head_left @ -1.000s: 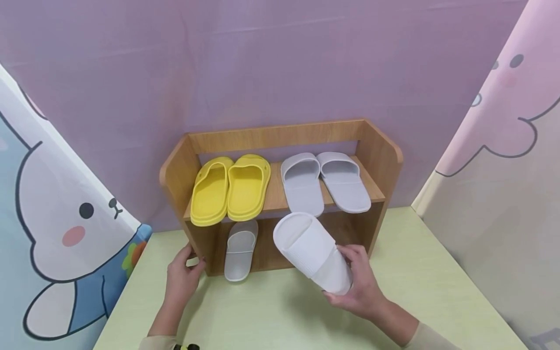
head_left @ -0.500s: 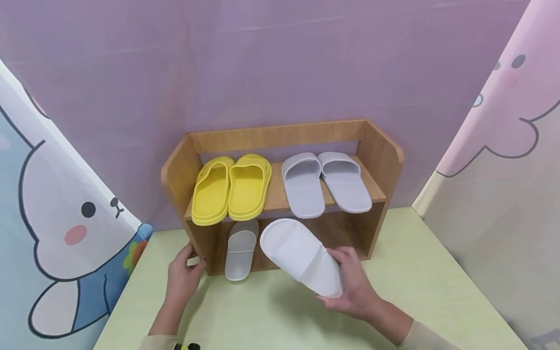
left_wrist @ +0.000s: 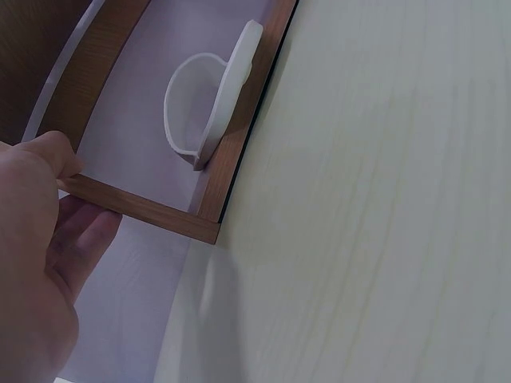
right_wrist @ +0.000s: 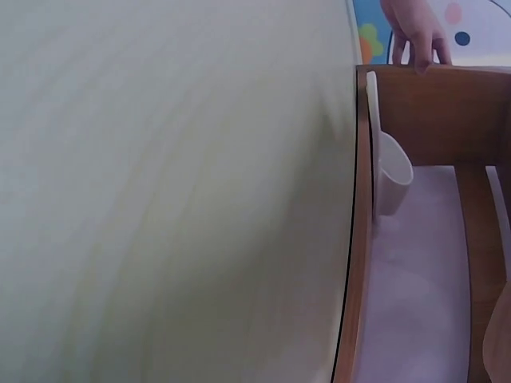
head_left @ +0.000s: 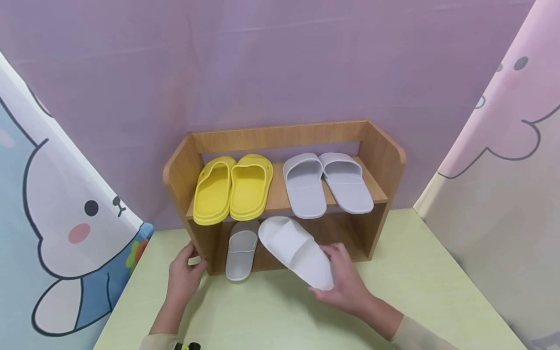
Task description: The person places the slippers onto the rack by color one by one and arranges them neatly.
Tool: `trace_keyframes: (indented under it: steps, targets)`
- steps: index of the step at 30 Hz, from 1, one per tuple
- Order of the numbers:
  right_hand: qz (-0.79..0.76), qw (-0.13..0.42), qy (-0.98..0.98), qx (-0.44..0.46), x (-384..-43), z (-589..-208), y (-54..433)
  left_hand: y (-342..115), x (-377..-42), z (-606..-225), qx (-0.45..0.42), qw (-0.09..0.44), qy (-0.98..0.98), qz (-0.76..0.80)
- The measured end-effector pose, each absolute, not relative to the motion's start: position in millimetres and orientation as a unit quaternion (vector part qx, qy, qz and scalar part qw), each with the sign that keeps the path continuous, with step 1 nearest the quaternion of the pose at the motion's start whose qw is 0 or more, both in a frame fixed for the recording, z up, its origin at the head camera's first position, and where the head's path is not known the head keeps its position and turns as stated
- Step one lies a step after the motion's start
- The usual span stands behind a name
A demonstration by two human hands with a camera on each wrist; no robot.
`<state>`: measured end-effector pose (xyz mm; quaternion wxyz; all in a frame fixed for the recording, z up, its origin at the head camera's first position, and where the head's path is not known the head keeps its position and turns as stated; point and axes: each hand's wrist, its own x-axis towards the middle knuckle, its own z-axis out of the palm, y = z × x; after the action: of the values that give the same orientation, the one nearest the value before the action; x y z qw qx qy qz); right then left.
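Observation:
My right hand (head_left: 345, 284) grips a white slipper (head_left: 302, 255) by its heel end, the toe slanting up and left before the lower shelf. With the thumb inside and fingers outside, my left hand (head_left: 185, 279) pinches the left side panel of a wooden shoe rack (head_left: 387, 153); the left wrist view shows this grip on the panel (left_wrist: 148, 206). A single light slipper (head_left: 240, 260) stands on the lower shelf near that panel. The right wrist view shows this lower-shelf slipper (right_wrist: 393, 175), while the held slipper is out of that view.
Yellow clogs (head_left: 249, 192) sit side by side on the upper shelf at left. A pair of pale grey slides (head_left: 306, 192) lies right of them. The rack stands on a pale green table (head_left: 420, 282) against a purple cloth backdrop (head_left: 280, 63), with cartoon-printed cloth at both sides.
My right hand has carried the white slipper leftward, its toe now close beside the lower-shelf slipper. My left hand has stayed at the side panel.

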<state>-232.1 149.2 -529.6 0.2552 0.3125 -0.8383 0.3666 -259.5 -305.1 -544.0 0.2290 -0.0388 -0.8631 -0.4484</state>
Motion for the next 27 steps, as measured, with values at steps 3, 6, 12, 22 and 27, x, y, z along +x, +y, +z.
trace_keyframes:
  steps: [3,6,12,22,27]
  targets:
    - [0.371,0.241,-0.849,0.289,-235.4,-531.8,144.3,-304.9,-260.7,-544.5,-0.038,0.229,-0.863,-0.45]
    - [0.374,0.227,-0.86,0.262,-238.4,-533.7,138.5,-304.6,-261.3,-544.6,-0.036,0.23,-0.863,-0.448]
    - [0.379,0.215,-0.872,0.222,-244.7,-536.8,125.2,-303.7,-260.1,-543.4,-0.029,0.227,-0.864,-0.449]
    - [0.393,0.195,-0.882,0.17,-253.8,-543.4,111.4,-302.6,-258.6,-542.3,-0.029,0.228,-0.866,-0.445]
    - [0.387,0.204,-0.886,0.151,-260.5,-550.2,102.7,-303.0,-258.8,-542.3,-0.028,0.229,-0.865,-0.445]
